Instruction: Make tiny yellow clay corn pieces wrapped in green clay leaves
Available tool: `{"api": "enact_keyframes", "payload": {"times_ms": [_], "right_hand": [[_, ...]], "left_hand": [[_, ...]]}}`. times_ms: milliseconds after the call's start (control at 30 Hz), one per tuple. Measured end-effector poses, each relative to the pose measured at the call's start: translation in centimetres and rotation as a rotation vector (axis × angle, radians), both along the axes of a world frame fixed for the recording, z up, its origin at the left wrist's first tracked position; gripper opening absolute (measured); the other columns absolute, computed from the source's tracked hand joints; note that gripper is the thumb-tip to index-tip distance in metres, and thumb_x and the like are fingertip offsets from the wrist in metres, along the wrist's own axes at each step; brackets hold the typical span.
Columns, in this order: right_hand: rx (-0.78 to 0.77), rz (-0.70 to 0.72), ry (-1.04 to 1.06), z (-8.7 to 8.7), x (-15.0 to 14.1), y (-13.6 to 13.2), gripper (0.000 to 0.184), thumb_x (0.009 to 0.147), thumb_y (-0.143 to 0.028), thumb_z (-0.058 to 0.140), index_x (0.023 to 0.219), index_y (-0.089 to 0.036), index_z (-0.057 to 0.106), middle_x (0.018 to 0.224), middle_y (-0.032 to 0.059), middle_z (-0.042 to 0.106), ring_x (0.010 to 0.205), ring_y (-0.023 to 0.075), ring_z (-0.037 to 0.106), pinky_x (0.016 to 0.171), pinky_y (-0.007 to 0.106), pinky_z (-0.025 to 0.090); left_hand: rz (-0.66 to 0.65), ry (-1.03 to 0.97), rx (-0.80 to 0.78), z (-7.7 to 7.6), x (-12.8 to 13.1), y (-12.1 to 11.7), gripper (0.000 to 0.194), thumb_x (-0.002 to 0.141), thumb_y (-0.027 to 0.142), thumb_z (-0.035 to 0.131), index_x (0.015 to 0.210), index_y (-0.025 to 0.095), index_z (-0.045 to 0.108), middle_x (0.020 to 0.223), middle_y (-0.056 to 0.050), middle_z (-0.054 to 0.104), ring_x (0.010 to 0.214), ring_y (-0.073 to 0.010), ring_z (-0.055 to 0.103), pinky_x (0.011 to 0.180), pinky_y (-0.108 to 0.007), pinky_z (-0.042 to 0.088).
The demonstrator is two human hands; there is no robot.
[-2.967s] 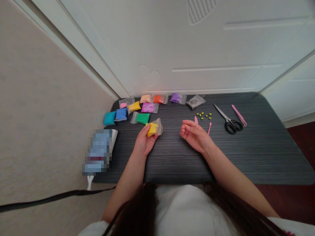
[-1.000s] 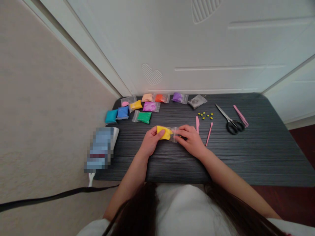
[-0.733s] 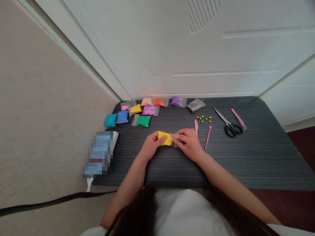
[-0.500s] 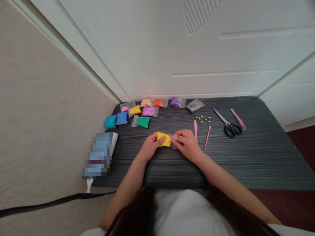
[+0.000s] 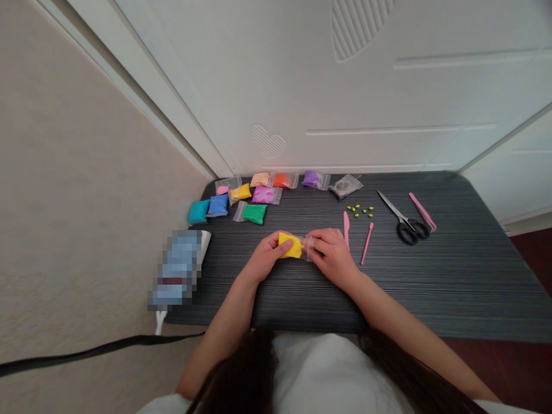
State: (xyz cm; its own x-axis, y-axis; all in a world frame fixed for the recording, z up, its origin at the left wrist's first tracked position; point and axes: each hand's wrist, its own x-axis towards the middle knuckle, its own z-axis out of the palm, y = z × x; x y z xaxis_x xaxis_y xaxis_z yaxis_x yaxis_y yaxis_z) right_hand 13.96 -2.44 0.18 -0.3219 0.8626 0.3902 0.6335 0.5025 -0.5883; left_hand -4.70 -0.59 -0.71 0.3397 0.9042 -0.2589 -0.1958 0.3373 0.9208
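One bag of yellow clay (image 5: 290,245), clear plastic, plump and bright at one end, its see-through mouth at the other; held above the bench (image 5: 431,276). Left hand (image 5: 266,256): fingers pinching the clay-filled end, thumb on top. Right hand (image 5: 331,253): fingers at the clear mouth (their tips partly hidden, exact grip uncertain). Beside it, one pink knife (image 5: 346,224).

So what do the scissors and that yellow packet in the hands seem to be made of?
The scissors: likely steel blades, judging by their pale grey sheen, with handles that look like smooth black plastic.

The yellow packet: thin plastic film, clear and crinkled at one end. The filling looks matte, perhaps modelling clay, but I can't be sure.
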Motion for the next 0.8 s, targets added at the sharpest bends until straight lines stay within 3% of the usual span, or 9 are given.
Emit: {"api": "enact_keyframes", "payload": {"times_ms": [233, 400, 600, 733, 800], "right_hand": [[-0.127, 0.080, 0.168, 0.7, -0.3, 0.0, 0.016, 0.081, -0.021, 0.048, 0.091, -0.023, 0.060, 0.103, 0.0054, 0.058, 0.097, 0.0193, 0.049, 0.086, 0.037, 0.037], [-0.313, 0.073, 0.493, 1.7, 0.8, 0.3, 0.009, 0.079, -0.025, 0.053, 0.083, -0.024, 0.061, 0.103, 0.0043, 0.056, 0.099, 0.0169, 0.050, 0.090, 0.035, 0.037], [-0.459, -0.054, 0.945, 1.4, 2.4, 1.2, 0.009, 0.078, -0.028, 0.056, 0.081, -0.026, 0.065, 0.089, 0.0004, 0.060, 0.089, 0.0151, 0.054, 0.089, 0.034, 0.037], [-0.617, 0.012, 1.044, 1.1, 2.1, 1.1, 0.012, 0.078, -0.031, 0.056, 0.083, -0.026, 0.065, 0.086, -0.0001, 0.060, 0.080, 0.0135, 0.054, 0.082, 0.032, 0.041], [-0.626, 0.026, 1.010, 1.0, 1.9, 0.9, 0.011, 0.076, -0.030, 0.058, 0.085, -0.027, 0.064, 0.085, -0.0008, 0.060, 0.079, 0.0129, 0.054, 0.078, 0.030, 0.041]], "left_hand": [[0.019, -0.021, -0.020, -0.1, 0.0, 0.1, 0.017, 0.072, 0.026, 0.062, 0.085, 0.016, 0.060, 0.075, -0.001, 0.063, 0.065, -0.0099, 0.054, 0.064, -0.020, 0.041], [0.181, -0.222, -0.096, 0.0, -0.2, 0.6, 0.014, 0.070, 0.021, 0.064, 0.080, 0.012, 0.061, 0.072, -0.002, 0.062, 0.064, -0.0092, 0.055, 0.063, -0.019, 0.043], [0.320, -0.327, -0.118, -0.5, -0.9, 1.3, 0.011, 0.074, 0.021, 0.060, 0.082, 0.014, 0.059, 0.081, -0.002, 0.062, 0.073, -0.0101, 0.058, 0.069, -0.023, 0.047], [0.333, -0.360, -0.137, -0.6, -0.9, 1.3, 0.013, 0.074, 0.021, 0.060, 0.084, 0.012, 0.060, 0.084, -0.004, 0.063, 0.076, -0.0116, 0.058, 0.071, -0.025, 0.047], [0.306, -0.337, -0.131, -0.4, -0.8, 1.3, 0.014, 0.074, 0.021, 0.060, 0.085, 0.012, 0.060, 0.084, -0.004, 0.063, 0.076, -0.0119, 0.058, 0.071, -0.024, 0.047]]}}
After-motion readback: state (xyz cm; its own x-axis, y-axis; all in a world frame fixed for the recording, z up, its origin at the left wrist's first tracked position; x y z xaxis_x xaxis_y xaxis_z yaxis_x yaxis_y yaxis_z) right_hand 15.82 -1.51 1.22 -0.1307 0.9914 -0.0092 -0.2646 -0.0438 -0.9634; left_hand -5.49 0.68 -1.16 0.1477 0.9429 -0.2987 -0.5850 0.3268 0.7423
